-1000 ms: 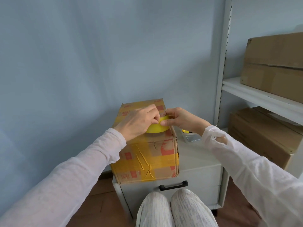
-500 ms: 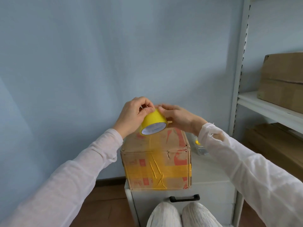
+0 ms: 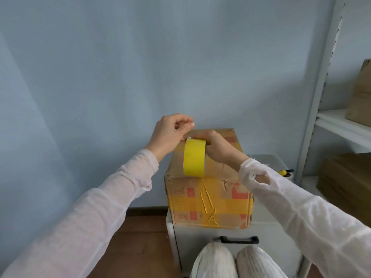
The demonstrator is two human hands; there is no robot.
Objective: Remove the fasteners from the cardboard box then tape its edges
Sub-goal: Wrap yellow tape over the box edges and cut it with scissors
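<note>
A person's two hands hold a yellow tape roll above a cardboard box. The roll stands on edge over the box's top, near its front edge, with its broad band facing the camera and its core axis running left to right. The right hand grips the roll's right side. The left hand has curled fingers pinched together at the roll's upper left; whether they hold a tape end cannot be told. The box sits at the front left corner of a white cabinet, its long axis running front to back. To the box's right the cabinet top shows bare surface, with a yellow-handled tool near the right edge.
</note>
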